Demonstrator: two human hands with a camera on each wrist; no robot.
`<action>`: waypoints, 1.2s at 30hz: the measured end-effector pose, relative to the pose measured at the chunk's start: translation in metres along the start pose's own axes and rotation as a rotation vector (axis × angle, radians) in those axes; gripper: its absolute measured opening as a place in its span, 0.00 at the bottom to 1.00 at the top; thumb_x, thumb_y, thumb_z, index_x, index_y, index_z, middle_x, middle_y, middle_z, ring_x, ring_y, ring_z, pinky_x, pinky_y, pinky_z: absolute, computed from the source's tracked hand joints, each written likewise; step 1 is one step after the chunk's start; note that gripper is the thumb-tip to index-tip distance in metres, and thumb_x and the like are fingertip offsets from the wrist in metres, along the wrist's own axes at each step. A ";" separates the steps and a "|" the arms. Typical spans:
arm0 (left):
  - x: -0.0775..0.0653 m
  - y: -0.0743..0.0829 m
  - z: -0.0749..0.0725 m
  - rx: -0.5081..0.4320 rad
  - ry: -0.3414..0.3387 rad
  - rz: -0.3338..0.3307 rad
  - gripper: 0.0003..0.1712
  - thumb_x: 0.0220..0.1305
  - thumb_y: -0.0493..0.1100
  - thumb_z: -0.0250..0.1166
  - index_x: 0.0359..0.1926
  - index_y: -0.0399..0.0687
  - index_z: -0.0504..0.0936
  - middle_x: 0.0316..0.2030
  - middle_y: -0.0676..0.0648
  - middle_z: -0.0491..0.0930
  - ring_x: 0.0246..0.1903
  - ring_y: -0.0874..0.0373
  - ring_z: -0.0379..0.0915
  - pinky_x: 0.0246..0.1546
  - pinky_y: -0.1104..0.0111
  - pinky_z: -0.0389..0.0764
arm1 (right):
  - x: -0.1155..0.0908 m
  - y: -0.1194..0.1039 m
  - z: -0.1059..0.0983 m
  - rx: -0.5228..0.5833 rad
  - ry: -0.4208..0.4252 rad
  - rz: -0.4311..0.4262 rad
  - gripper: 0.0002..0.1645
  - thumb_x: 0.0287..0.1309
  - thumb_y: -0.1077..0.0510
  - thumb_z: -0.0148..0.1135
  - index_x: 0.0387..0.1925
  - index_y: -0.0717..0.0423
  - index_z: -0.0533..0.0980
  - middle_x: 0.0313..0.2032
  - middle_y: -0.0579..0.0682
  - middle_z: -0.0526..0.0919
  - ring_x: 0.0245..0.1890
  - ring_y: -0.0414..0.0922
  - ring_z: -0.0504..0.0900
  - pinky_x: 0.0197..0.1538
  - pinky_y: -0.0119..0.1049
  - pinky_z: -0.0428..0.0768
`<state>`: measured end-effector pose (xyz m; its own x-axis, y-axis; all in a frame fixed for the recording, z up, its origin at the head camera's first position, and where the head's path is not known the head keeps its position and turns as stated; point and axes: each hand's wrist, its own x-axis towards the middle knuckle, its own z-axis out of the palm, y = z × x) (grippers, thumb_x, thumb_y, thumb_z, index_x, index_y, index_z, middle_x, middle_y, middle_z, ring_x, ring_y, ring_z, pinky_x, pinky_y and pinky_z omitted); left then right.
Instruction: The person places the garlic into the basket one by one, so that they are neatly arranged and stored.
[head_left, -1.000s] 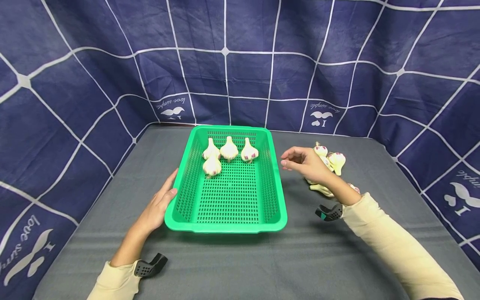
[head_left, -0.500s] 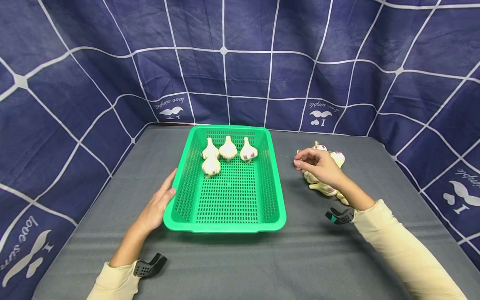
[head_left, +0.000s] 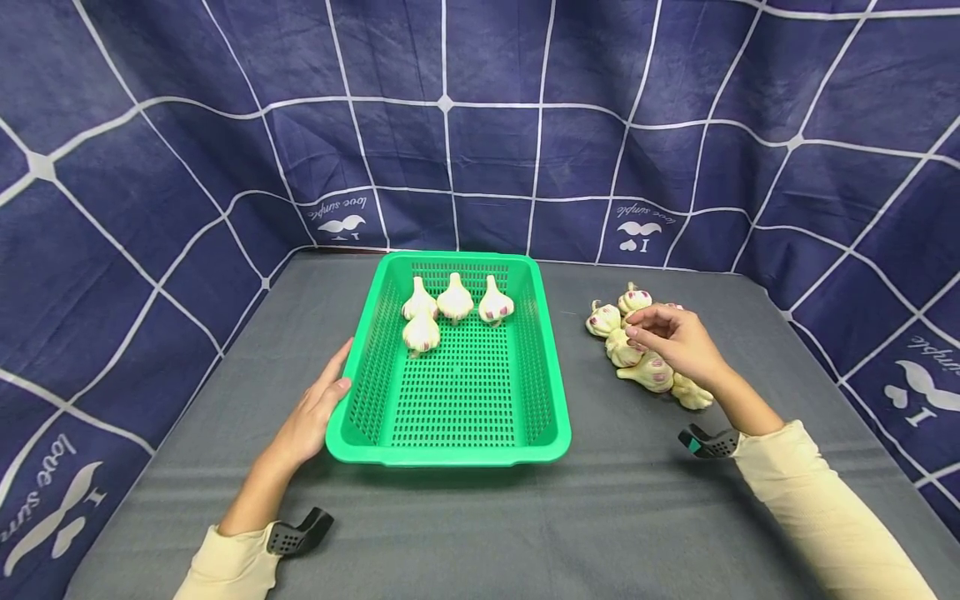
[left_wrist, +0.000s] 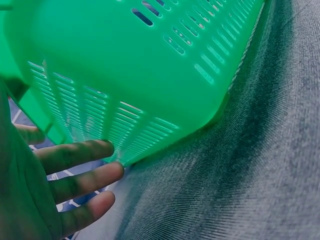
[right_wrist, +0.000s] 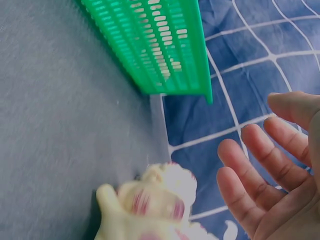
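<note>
A green plastic basket (head_left: 457,456) stands on the grey cloth with several white-and-purple garlic bulbs (head_left: 454,300) near its far end. Along its left side lies my left hand (head_left: 309,417), thumb by the rim. The left wrist view shows its fingers (left_wrist: 87,182) extended beside the slotted wall. My right hand (head_left: 678,343) hovers over a pile of garlic bulbs (head_left: 651,372) to the right of the basket, hiding part of the pile. Nothing is between its loosely bent fingers (right_wrist: 260,187) in the right wrist view, where garlic (right_wrist: 150,205) sits below and to the left.
A grey cloth (head_left: 480,533) covers the table. Behind and along both sides hangs a navy curtain (head_left: 495,150) with white grid lines. Each wrist bears a black device, such as the left wrist's camera mount (head_left: 300,532).
My right hand has moved right, away from the basket's right edge to above the garlic pile, uncovering bulbs on the pile's left. My left hand stays at the basket.
</note>
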<state>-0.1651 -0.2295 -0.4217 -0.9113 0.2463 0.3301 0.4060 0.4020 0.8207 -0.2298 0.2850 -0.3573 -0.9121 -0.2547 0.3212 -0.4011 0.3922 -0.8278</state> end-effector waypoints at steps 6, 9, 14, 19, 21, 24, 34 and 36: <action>-0.002 0.000 0.000 0.006 0.000 -0.020 0.31 0.78 0.43 0.40 0.78 0.43 0.50 0.73 0.32 0.55 0.68 0.66 0.50 0.60 0.85 0.50 | -0.009 0.012 -0.011 -0.065 0.028 0.015 0.12 0.60 0.70 0.65 0.44 0.76 0.77 0.33 0.45 0.85 0.30 0.38 0.85 0.30 0.28 0.80; -0.002 -0.001 0.000 0.002 0.000 -0.024 0.31 0.78 0.43 0.40 0.78 0.43 0.50 0.73 0.32 0.54 0.67 0.69 0.49 0.60 0.85 0.50 | -0.014 0.015 -0.015 -0.066 0.037 0.042 0.14 0.61 0.68 0.65 0.44 0.76 0.76 0.32 0.47 0.86 0.30 0.39 0.85 0.30 0.29 0.81; -0.002 -0.002 0.000 -0.018 0.001 -0.013 0.31 0.78 0.42 0.40 0.78 0.42 0.50 0.73 0.32 0.54 0.66 0.71 0.50 0.60 0.86 0.50 | -0.024 0.019 -0.025 -0.068 0.082 0.069 0.13 0.63 0.66 0.64 0.43 0.76 0.75 0.33 0.46 0.86 0.30 0.37 0.85 0.29 0.31 0.82; -0.002 -0.002 0.000 -0.026 -0.001 -0.010 0.31 0.78 0.42 0.40 0.78 0.43 0.50 0.72 0.32 0.55 0.66 0.71 0.51 0.59 0.86 0.51 | -0.035 0.023 -0.037 -0.092 0.124 0.096 0.12 0.63 0.65 0.64 0.42 0.72 0.76 0.30 0.42 0.85 0.28 0.35 0.84 0.26 0.30 0.80; -0.002 -0.002 0.000 -0.023 0.000 -0.010 0.31 0.78 0.42 0.40 0.78 0.43 0.50 0.72 0.32 0.55 0.66 0.70 0.51 0.59 0.86 0.52 | -0.040 0.027 -0.042 -0.112 0.135 0.112 0.13 0.63 0.64 0.65 0.43 0.72 0.76 0.29 0.42 0.84 0.26 0.36 0.82 0.24 0.30 0.79; -0.002 -0.001 0.000 -0.022 0.001 -0.007 0.31 0.78 0.41 0.40 0.78 0.42 0.50 0.72 0.32 0.55 0.66 0.69 0.51 0.59 0.86 0.52 | -0.048 0.032 -0.049 -0.150 0.155 0.122 0.10 0.62 0.64 0.66 0.41 0.67 0.77 0.29 0.43 0.84 0.24 0.37 0.81 0.23 0.29 0.78; -0.001 0.000 0.000 -0.016 -0.002 -0.020 0.31 0.78 0.42 0.40 0.78 0.42 0.50 0.72 0.33 0.56 0.66 0.68 0.52 0.59 0.86 0.52 | -0.075 0.059 -0.061 -0.181 0.158 0.066 0.18 0.51 0.73 0.70 0.43 0.57 0.80 0.35 0.40 0.85 0.37 0.31 0.81 0.35 0.22 0.75; -0.001 0.000 0.000 -0.017 -0.002 -0.021 0.31 0.78 0.42 0.40 0.78 0.43 0.50 0.72 0.33 0.56 0.67 0.65 0.52 0.59 0.85 0.52 | -0.079 0.063 -0.063 -0.202 0.154 0.052 0.19 0.50 0.73 0.71 0.45 0.59 0.80 0.37 0.41 0.85 0.38 0.31 0.80 0.37 0.22 0.75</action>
<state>-0.1642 -0.2297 -0.4221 -0.9195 0.2396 0.3116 0.3852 0.3919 0.8355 -0.1884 0.3856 -0.4063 -0.9281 -0.0981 0.3592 -0.3477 0.5738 -0.7415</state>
